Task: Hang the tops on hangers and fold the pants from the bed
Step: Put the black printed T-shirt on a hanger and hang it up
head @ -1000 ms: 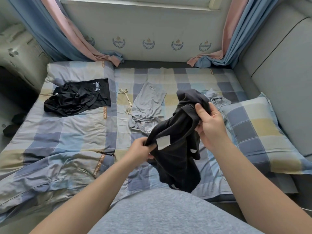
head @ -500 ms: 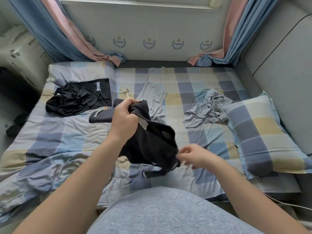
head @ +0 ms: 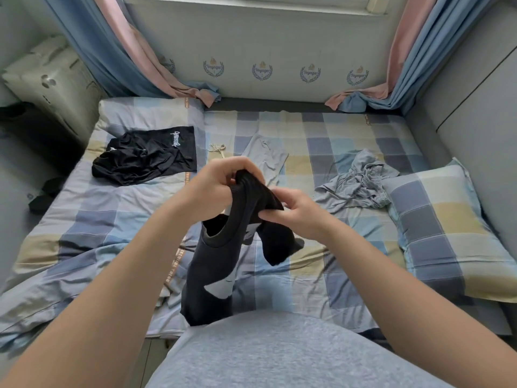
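Note:
A black top with white patches (head: 212, 264) hangs in the air above the bed's near edge, its round neck opening facing me. My left hand (head: 218, 186) grips a bunched part at its top. My right hand (head: 291, 211) pinches the fabric just beside it. On the checked bed sheet (head: 335, 141) lie a black garment with white lettering (head: 145, 155) at the far left, a pale grey garment with a cord (head: 265, 155) behind my hands, and a crumpled grey garment (head: 358, 183) to the right. No hanger is in view.
A checked pillow (head: 447, 231) lies at the bed's right side against a grey padded wall (head: 475, 107). Blue and pink curtains (head: 117, 51) hang at both far corners. A rumpled duvet (head: 56, 275) covers the near left. A box (head: 53, 79) stands left of the bed.
Both hands have come together in front of me. The black top, stretched between them half a second ago, now hangs down from the bunched part they hold.

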The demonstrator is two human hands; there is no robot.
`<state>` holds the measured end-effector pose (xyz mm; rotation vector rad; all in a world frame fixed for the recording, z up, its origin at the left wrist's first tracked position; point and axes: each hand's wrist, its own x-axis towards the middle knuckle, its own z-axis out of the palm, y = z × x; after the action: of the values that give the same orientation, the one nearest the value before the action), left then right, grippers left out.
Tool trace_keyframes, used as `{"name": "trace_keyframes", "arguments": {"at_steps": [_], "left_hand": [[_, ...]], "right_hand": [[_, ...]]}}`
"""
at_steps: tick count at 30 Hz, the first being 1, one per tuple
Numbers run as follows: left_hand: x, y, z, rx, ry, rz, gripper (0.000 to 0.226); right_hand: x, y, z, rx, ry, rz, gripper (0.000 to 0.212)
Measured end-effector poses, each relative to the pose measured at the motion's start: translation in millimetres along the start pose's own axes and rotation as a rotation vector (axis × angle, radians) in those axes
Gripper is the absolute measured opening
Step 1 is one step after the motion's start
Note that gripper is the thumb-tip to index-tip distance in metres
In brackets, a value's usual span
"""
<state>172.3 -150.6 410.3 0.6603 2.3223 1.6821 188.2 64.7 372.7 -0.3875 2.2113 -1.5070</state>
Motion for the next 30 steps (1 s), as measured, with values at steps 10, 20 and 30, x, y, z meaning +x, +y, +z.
{"name": "trace_keyframes", "arguments": {"at_steps": [10,20,30], "left_hand": [[-6.7,-44.2,33.2,-0.286,-0.01,-0.391,0.029],[-6.7,-82.9,83.4,-0.4,-0.148,-0.842,0.083],[7.9,-78.5,100.7,-0.257,-0.107,-0.468,0.096]], "right_hand": [[-19.1,6.1,-4.1,0.267,0.195,-0.04,0.009],[-48.5,-1.0,-31.8,0.637,0.19,-0.02,0.028],[-58.7,-5.0,-47.3,0.831,0.209,0.013,0.025]]}}
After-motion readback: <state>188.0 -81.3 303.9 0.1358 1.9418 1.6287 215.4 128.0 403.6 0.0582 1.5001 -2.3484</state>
